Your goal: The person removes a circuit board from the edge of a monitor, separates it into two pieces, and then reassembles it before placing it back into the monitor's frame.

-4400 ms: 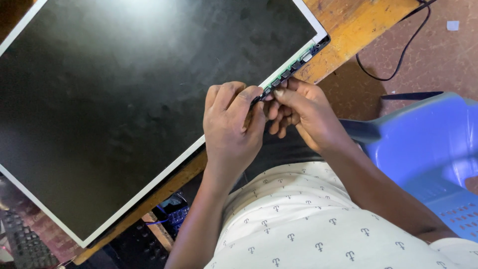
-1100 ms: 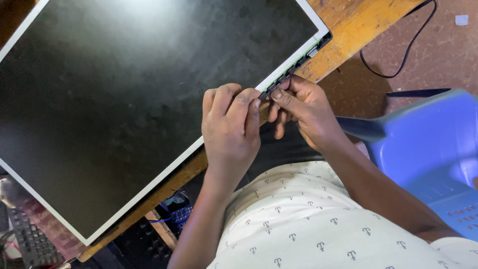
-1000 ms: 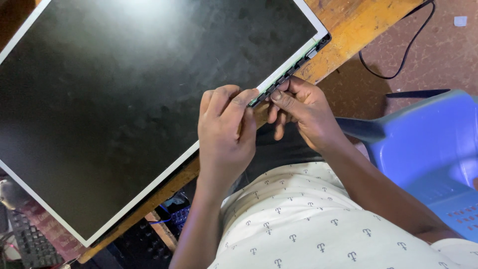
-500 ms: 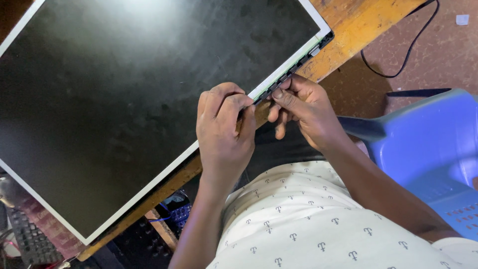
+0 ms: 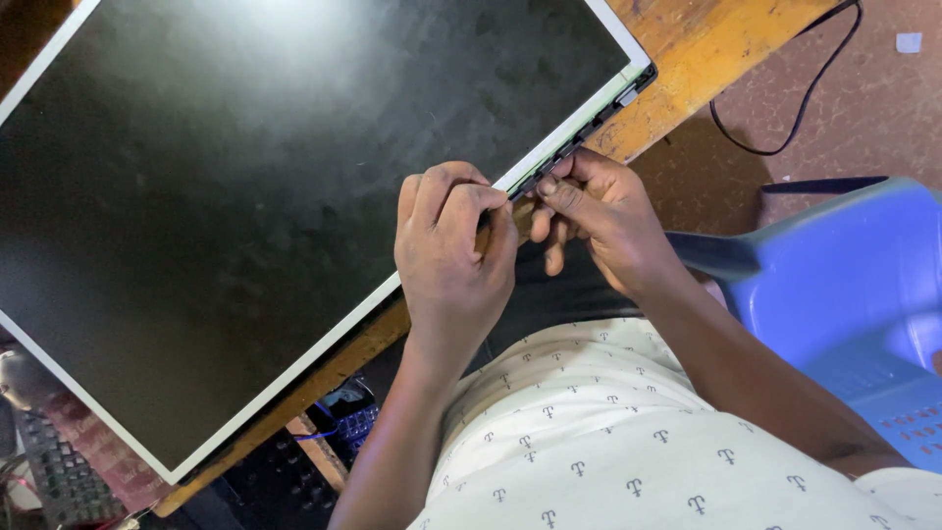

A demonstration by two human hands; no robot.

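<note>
A large flat display panel (image 5: 265, 186) with a dark face and thin white border lies on a wooden table (image 5: 706, 59). Along its near right edge runs a narrow dark circuit strip (image 5: 589, 123). My left hand (image 5: 451, 260) curls over that edge, its fingertips pinching the strip where it meets the white border. My right hand (image 5: 599, 221) sits just to the right, thumb and forefinger pinching the same strip from the table side. The two hands nearly touch.
A blue plastic chair (image 5: 844, 304) stands at the right. A black cable (image 5: 785, 108) lies on the brown floor. A keyboard (image 5: 54, 481) and other dark electronics (image 5: 343, 422) sit under the table at lower left. My patterned white shirt (image 5: 608, 432) fills the bottom.
My left hand has slid slightly left and down along the panel's edge. The right hand keeps its pinch on the strip, and the panel has not moved.
</note>
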